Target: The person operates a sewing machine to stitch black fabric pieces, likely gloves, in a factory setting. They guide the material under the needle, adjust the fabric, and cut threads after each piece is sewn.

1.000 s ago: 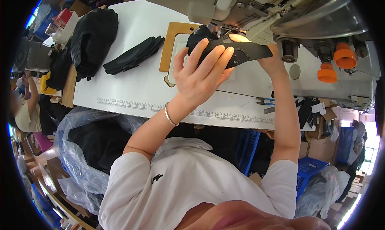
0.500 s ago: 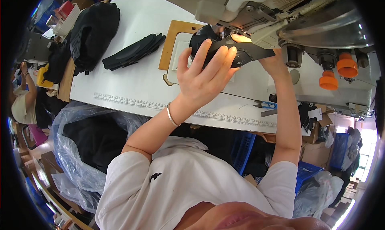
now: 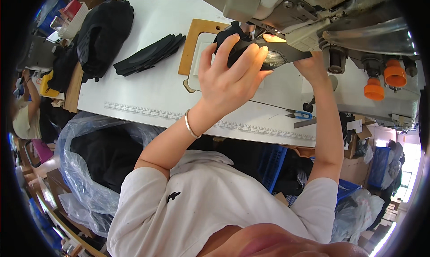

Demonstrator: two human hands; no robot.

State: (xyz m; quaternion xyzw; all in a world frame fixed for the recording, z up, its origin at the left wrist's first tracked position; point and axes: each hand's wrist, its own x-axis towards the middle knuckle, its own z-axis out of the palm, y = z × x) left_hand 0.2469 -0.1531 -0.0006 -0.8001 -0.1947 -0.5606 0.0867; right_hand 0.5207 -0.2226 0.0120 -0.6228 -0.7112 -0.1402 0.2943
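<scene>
A black stitched fabric piece with a mesh part (image 3: 277, 57) lies bunched beneath the head of a sewing machine (image 3: 273, 8). My left hand (image 3: 233, 73) bends its fingers over the left side of this piece and grips it. From the right, my right hand (image 3: 309, 68) holds the piece's far side; most of its fingers are hidden behind the fabric, with a lit fingertip showing by the needle area. The machine's lamp brightens the mesh. Left of the machine, a fanned stack of black curved pieces (image 3: 150, 55) rests on the white table (image 3: 148, 89).
A tan wooden frame (image 3: 190, 46) sits beside the machine bed. Blue-handled snips (image 3: 301, 115) lie at right near a ruler strip (image 3: 201, 122) along the front edge. A black bag-like bundle (image 3: 105, 37) stands far left. Orange knobs (image 3: 374, 89) hang at right. Another person's arm (image 3: 32, 93) shows far left.
The black piece has turned slightly, showing more lit mesh. My right hand and forearm have shifted a little right; my left hand keeps its hold. The view has shifted slightly.
</scene>
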